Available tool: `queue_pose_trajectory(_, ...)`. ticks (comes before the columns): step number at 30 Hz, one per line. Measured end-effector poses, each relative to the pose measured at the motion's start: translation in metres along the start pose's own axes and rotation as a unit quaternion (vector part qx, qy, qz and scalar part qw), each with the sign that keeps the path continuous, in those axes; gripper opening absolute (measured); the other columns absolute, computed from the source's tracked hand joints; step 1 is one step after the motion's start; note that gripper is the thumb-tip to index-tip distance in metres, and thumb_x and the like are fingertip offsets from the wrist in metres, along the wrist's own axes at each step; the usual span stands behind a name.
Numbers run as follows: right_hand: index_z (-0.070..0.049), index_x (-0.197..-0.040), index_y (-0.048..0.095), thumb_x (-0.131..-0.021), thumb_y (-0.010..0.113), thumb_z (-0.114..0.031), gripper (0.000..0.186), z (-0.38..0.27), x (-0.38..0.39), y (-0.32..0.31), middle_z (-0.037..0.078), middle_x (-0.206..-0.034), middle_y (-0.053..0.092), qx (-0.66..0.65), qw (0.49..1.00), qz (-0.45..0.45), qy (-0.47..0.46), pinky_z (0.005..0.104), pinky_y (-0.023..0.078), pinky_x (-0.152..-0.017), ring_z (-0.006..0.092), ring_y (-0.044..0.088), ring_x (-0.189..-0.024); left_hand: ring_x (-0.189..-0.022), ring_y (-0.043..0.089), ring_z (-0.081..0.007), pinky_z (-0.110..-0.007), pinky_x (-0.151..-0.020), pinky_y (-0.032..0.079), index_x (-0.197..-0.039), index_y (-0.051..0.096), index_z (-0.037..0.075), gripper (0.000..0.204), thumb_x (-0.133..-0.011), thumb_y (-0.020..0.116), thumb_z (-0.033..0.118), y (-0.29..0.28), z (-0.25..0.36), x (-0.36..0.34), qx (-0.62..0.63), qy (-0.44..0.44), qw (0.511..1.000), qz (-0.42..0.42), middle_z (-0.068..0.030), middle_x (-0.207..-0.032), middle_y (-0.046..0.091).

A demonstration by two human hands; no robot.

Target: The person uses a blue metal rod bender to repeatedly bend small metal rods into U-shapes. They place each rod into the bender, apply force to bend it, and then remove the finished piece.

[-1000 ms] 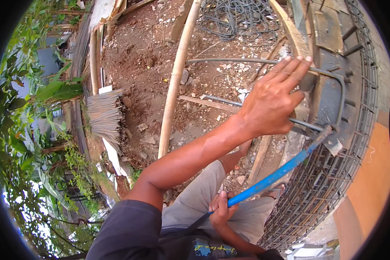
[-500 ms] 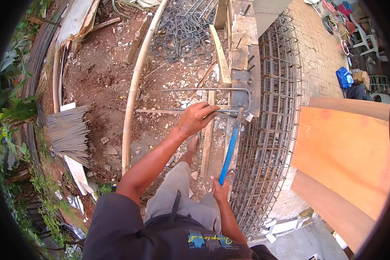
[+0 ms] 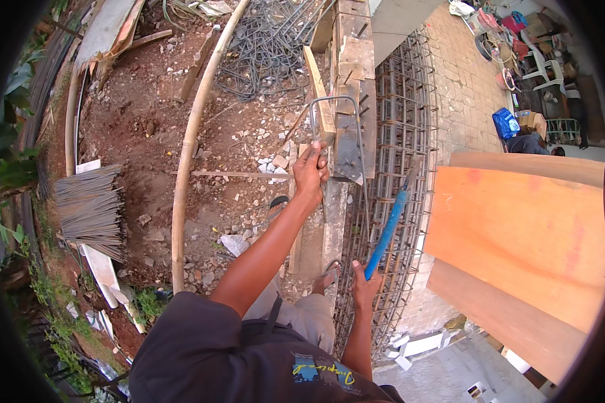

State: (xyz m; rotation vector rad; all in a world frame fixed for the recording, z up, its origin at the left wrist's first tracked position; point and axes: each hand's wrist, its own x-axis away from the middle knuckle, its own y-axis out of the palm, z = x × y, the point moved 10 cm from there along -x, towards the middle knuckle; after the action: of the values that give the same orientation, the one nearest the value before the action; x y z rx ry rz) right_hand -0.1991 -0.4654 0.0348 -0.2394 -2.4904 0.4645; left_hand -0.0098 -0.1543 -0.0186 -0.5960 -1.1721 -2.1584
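Observation:
My left hand (image 3: 310, 173) is closed on one leg of a steel rod (image 3: 336, 98) bent into a U. The rod's curved end points away from me, above the bending bench (image 3: 348, 156), a plank with a dark metal plate and upright pegs. Its other leg runs back along the bench's right side. In my right hand (image 3: 366, 281) is a bending bar (image 3: 387, 235) with a blue handle. Its bare metal tip slants away to the right over a long rebar cage (image 3: 400, 134), apart from the rod.
A tangle of bent steel pieces (image 3: 262, 57) lies beyond the bench. A bundle of straight rods (image 3: 91, 211) rests at the left, past a bamboo pole (image 3: 188, 141). Large orange-brown boards (image 3: 517, 228) stand right of the cage. Rubble covers the ground by my feet.
The bent rod has swung from lying crosswise on the bench to pointing away from me. The blue-handled bar has come off the bench and moved right, over the cage.

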Motion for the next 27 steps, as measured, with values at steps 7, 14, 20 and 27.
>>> queue_pose_trajectory(7, -0.006, -0.082, 0.06, -0.097, 0.081, -0.025, 0.032, 0.069, 0.027, 0.007, -0.001, -0.053, 0.049, 0.018, 0.997, -0.016, 0.079, 0.0285, 0.039, -0.038, 0.0095, 0.046, -0.04, -0.053, 0.035, -0.0038, -0.023, -0.047, 0.029, -0.126, 0.066, 0.004, 0.036, -0.11, 0.064, 0.035, -0.001, -0.013, -0.075, -0.062, -0.019, 0.998, -0.027, 0.0058, -0.072, 0.046)
queue_pose_trajectory(14, -0.004, -0.085, 0.062, -0.095, 0.08, -0.019, 0.026, 0.066, 0.041, 0.009, 0.0, -0.057, 0.052, 0.049, 0.995, -0.031, 0.076, 0.0281, 0.041, -0.041, 0.0097, 0.048, -0.043, -0.052, 0.042, -0.0083, -0.028, -0.044, 0.032, -0.118, 0.062, 0.006, 0.032, -0.107, 0.066, 0.036, 0.018, 0.019, -0.14, -0.175, 0.003, 0.984, -0.01, 0.0019, -0.072, 0.052)
queue_pose_trajectory(20, -0.004, -0.083, 0.062, -0.093, 0.079, -0.016, 0.023, 0.01, 0.035, -0.018, 0.001, -0.068, 0.057, 0.151, 0.986, 0.065, -0.025, 0.0282, 0.044, -0.058, 0.0091, 0.051, -0.061, -0.056, 0.044, -0.0107, -0.03, -0.045, 0.032, -0.125, 0.062, -0.002, 0.062, -0.094, 0.08, 0.049, 0.062, 0.061, -0.221, -0.375, 0.046, 0.926, -0.012, -0.006, -0.084, 0.06)
queue_pose_trajectory(27, -0.002, -0.082, 0.07, -0.092, 0.083, -0.035, 0.036, -0.009, -0.012, -0.076, 0.001, -0.064, 0.054, 0.212, 0.977, 0.011, 0.033, 0.033, 0.039, -0.057, 0.0117, 0.047, -0.062, -0.057, 0.056, -0.0149, -0.037, -0.049, 0.042, -0.112, 0.075, -0.002, 0.062, -0.085, 0.088, 0.052, 0.067, 0.058, -0.227, -0.436, 0.12, 0.891, 0.037, -0.0083, -0.079, 0.069)
